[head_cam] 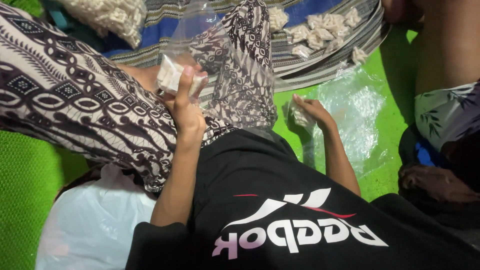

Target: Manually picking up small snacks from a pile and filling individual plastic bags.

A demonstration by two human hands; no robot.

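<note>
Head view. Your left hand (186,107) is raised over your patterned lap, fingers (186,82) closed around the lower end of a clear plastic bag (200,47). The bag stands roughly upright, long axis running up and away from you, open mouth toward the top of the frame, filled end down in your grip. It is thin, glossy, creased film, see-through enough that the batik cloth shows behind it. Inside at the bottom sits a clump of pale, off-white crackers (170,75), small, stubby and ridged, pressed under your thumb.

Your right hand (312,111) is low on the green floor mat (390,120), fingers curled narrow around a small handful of the same pale pieces (300,117). It rests just beside a flat sheet of clear crinkled plastic (352,107) spread on the mat.

The mat is bright green with a fine woven grain. Ahead lies a round woven tray (320,65), striped rim, lined in blue, carrying loose heaps of pale pieces (322,27). A second bulging bag of them (107,15) sits top left. A white plastic bag (95,220), soft and rumpled, lies by your left elbow. Your trouser cloth (75,100) is cream with dark brown pattern; your shirt is black. Another person's leg (445,50) shows at the right edge.
</note>
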